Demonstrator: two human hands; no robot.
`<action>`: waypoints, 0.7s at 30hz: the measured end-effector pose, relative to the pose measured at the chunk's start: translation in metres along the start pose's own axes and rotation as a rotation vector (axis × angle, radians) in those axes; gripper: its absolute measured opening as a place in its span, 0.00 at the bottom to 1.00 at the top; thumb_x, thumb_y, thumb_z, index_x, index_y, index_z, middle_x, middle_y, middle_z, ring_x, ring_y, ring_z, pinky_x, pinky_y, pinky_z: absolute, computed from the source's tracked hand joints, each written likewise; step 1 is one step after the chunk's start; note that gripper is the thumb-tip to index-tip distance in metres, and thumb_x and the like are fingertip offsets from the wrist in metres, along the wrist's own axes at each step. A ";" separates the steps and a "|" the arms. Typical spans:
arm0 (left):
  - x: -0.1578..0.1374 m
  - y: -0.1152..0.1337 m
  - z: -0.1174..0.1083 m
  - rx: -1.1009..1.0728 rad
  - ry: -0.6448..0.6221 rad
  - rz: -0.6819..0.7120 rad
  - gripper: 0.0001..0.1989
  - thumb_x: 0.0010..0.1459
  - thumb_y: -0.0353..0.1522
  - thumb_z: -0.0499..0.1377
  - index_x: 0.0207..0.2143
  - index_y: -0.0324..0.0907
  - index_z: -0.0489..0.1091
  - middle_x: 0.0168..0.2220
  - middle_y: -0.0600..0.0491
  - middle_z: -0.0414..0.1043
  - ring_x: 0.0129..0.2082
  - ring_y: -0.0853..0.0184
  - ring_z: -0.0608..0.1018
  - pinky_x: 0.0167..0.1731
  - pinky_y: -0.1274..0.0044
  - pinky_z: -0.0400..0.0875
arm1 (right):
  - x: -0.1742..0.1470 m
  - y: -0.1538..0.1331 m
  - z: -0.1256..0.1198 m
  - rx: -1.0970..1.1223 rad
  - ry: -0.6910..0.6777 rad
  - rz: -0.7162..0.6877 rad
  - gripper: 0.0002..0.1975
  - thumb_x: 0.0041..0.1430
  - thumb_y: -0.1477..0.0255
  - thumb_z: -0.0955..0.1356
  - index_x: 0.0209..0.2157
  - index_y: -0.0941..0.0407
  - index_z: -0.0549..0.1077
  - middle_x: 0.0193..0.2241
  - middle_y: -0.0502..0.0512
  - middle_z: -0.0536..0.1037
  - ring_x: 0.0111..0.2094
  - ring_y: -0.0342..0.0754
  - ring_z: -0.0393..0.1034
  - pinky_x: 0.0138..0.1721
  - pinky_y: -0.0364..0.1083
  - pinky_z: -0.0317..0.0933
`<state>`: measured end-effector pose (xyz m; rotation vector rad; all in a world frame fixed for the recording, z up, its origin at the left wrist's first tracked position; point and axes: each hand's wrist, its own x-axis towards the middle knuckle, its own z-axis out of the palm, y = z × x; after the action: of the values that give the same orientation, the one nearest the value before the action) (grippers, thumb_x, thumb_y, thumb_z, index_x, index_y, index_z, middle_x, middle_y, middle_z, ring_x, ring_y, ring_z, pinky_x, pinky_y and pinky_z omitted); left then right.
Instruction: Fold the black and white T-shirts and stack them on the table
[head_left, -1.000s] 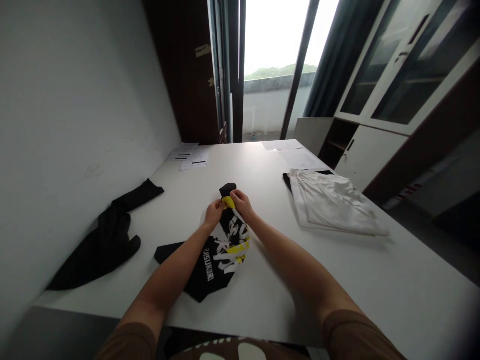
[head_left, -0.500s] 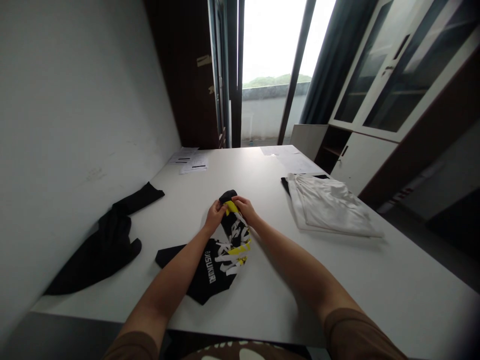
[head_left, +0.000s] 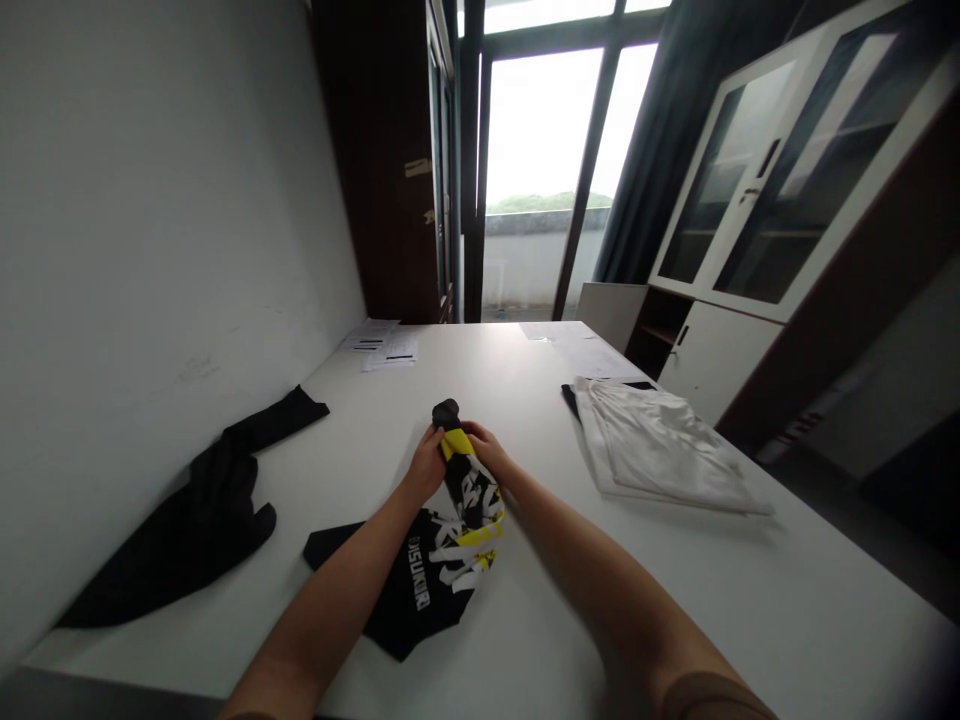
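Note:
A black garment [head_left: 401, 590] with white lettering and a white and yellow print lies in the middle of the white table. Its narrow far end, black with a yellow band, is bunched between my hands and points away from me. My left hand [head_left: 427, 466] grips that end from the left side, thumb on top. On the right side, my right hand [head_left: 486, 450] is closed against the same end, its fingertips partly hidden behind the cloth. The near part of the garment spreads flat under my left forearm.
A crumpled black garment [head_left: 210, 520] lies along the wall at the left. Folded white cloth [head_left: 667, 440] rests on something black at the right. Paper sheets [head_left: 390, 350] lie at the far left, more at the far right. White cabinets [head_left: 720, 350] stand beyond the table's right edge.
The camera view has tilted up, so everything sits lower in the picture. The black far end of the garment now stands out farther beyond my hands, and both hands keep their hold.

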<state>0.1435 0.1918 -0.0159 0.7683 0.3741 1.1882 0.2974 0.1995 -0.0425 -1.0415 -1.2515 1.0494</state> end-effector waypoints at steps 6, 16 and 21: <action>-0.002 0.005 0.001 -0.034 -0.007 -0.077 0.19 0.58 0.42 0.67 0.47 0.40 0.74 0.45 0.47 0.79 0.46 0.58 0.80 0.50 0.68 0.73 | -0.005 -0.004 -0.002 0.063 -0.059 0.034 0.19 0.51 0.60 0.72 0.43 0.54 0.79 0.41 0.53 0.82 0.42 0.51 0.75 0.48 0.51 0.68; 0.002 -0.011 -0.011 0.307 0.121 -0.063 0.21 0.51 0.37 0.71 0.45 0.40 0.71 0.36 0.50 0.78 0.35 0.64 0.80 0.35 0.74 0.74 | -0.003 -0.001 -0.001 0.002 -0.003 -0.066 0.13 0.50 0.61 0.72 0.33 0.55 0.76 0.31 0.52 0.79 0.34 0.50 0.71 0.41 0.50 0.67; 0.006 -0.016 -0.023 0.584 0.178 -0.087 0.20 0.55 0.36 0.66 0.48 0.42 0.69 0.33 0.53 0.76 0.26 0.68 0.76 0.24 0.78 0.68 | -0.003 -0.007 0.002 0.040 0.002 -0.113 0.13 0.49 0.61 0.72 0.32 0.54 0.73 0.30 0.51 0.77 0.33 0.49 0.70 0.38 0.48 0.65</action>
<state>0.1422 0.2022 -0.0424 1.1359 0.9183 1.0745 0.2953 0.1947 -0.0361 -0.9308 -1.2684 0.9829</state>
